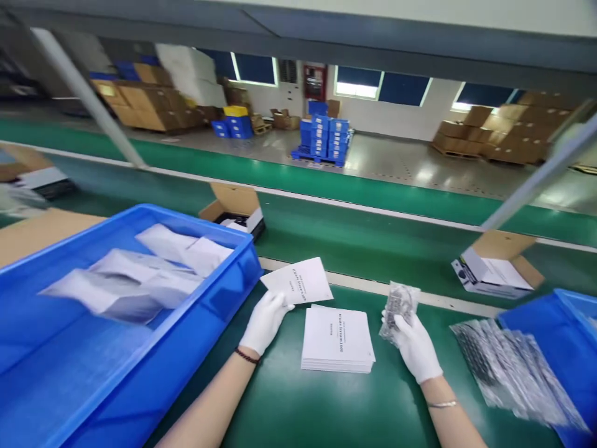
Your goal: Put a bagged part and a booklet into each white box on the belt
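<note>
My left hand (265, 320), in a white glove, pinches the near corner of a white printed booklet (298, 281) lifted just above the green bench. A stack of the same booklets (337, 339) lies between my hands. My right hand (415, 345), also gloved, is closed on a small clear plastic bag (398, 308) with dark parts inside, held upright to the right of the stack.
A large blue bin (186, 323) with several white wrapped packs stands at the left. A pile of clear bags (508, 370) spills from another blue bin (559, 330) at right. Open cardboard boxes (236, 211) (497, 270) ride the green conveyor (364, 239) beyond.
</note>
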The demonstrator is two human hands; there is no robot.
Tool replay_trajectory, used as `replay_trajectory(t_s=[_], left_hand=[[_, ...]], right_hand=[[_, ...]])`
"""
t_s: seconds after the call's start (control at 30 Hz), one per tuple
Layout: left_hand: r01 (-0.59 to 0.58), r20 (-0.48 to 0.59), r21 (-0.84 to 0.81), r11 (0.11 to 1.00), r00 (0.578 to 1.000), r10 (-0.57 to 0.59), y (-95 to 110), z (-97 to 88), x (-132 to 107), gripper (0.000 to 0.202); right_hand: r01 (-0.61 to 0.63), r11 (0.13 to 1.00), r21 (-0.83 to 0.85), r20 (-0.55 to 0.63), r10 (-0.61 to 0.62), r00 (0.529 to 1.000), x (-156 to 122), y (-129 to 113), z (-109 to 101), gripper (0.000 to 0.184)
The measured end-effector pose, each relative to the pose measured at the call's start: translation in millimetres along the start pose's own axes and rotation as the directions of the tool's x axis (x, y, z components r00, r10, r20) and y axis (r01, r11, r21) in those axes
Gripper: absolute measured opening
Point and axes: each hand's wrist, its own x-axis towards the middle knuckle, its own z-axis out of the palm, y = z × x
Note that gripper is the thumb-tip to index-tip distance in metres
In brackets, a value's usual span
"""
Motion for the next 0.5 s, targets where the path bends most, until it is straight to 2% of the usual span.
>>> replay_trajectory(t_s=[0.1,0.27,0.5], left_hand=[[0.082,0.056,-0.137,0.987,0.996,-0.075,-6.1,1.0,-0.4,0.024],[0.124,0.105,-0.348,0.929,0.99,-0.093,-1.2,-1.7,-1.2,0.028],[0.234,0.083,-0.615,0.753,0.969,-0.233,11.3,0.2,-1.8,0.037]], right_hand=[[-0.03,1.0,-0.011,-0.035,0.029,0.999,0.9,-1.1,-0.5,0.068],[-0.036,0.999,-0.003,-0.023,0.036,0.999,2.9,-2.4,0.3,0.075],[-0.06,0.998,0.03,-0.022,0.061,0.998,-0.7,-5.8,0.8,0.078]])
